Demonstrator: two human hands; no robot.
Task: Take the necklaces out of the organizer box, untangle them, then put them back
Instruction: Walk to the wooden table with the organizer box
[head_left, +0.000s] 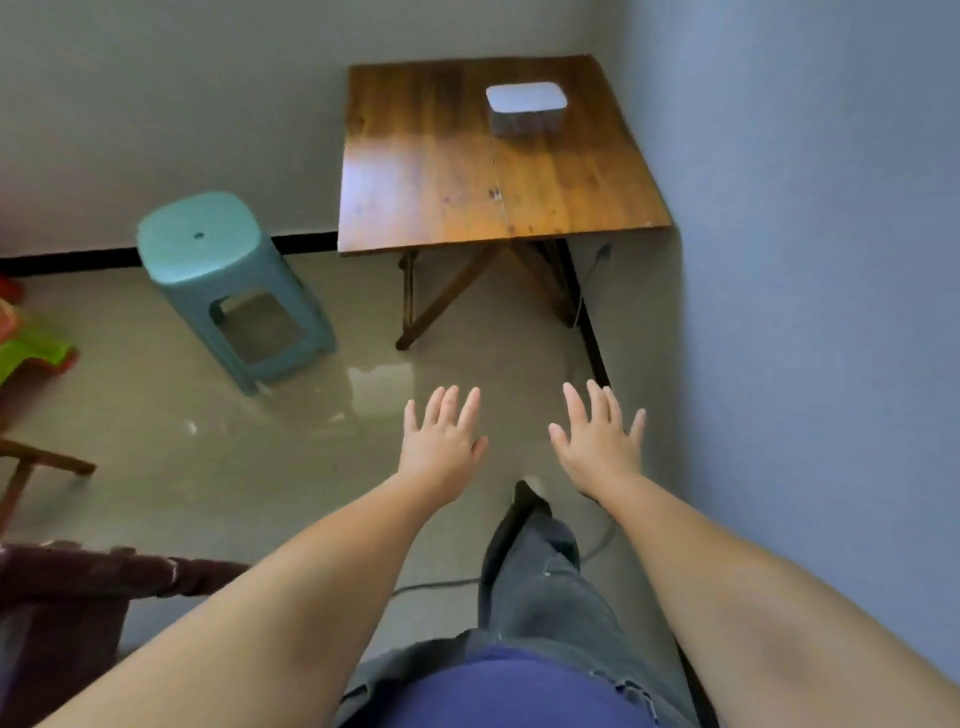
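Note:
A small white organizer box (525, 108) with its lid closed sits at the far right of a wooden folding table (441, 171) in the room's corner. No necklace is visible. I stand a step back from the table. My left hand (442, 446) and my right hand (597, 441) are stretched out in front of me, palms down, fingers spread, both empty. They hover over the floor, well short of the table's near edge.
A teal plastic stool (228, 280) stands on the floor left of the table. A blue wall (805, 260) runs close on the right. A dark chair (78, 597) and colourful plastic items (26, 343) sit at the left. A cable (431, 587) lies near my feet.

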